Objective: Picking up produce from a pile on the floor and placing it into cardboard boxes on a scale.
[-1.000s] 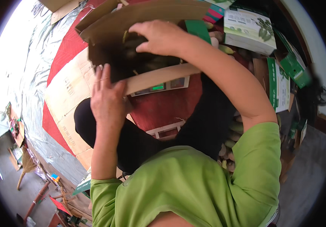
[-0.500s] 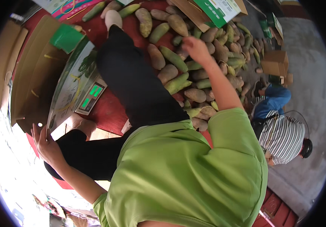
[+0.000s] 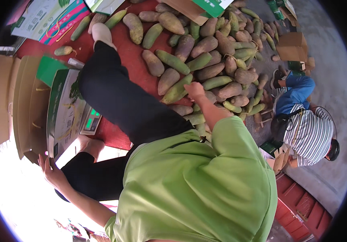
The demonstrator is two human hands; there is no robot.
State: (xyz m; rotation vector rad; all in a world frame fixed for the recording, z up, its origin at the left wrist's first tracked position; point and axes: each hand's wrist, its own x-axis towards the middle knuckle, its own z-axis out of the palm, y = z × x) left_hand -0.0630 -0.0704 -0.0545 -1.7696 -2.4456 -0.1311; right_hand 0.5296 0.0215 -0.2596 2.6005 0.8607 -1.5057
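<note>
My right hand (image 3: 194,90) reaches out from a green sleeve onto a large pile of oblong green and brownish-purple fruits (image 3: 218,56) lying on a red mat (image 3: 135,60). Its fingers curl over a green fruit (image 3: 176,92) at the pile's near edge. My left hand (image 3: 48,171) is low at the left and grips the near corner of a printed cardboard box (image 3: 62,115) that stands on a scale. My legs in black trousers (image 3: 121,101) stretch between the box and the pile.
A scale with a green display (image 3: 91,121) sits under the box. Flattened brown cartons (image 3: 20,105) lie at the left. Another person in a striped shirt (image 3: 311,135) crouches at the right. Small cardboard boxes (image 3: 293,46) stand beyond the pile.
The view has swung from the box to the fruit pile. My right hand left the box's open top and now rests on a green fruit. My left hand stays at the box.
</note>
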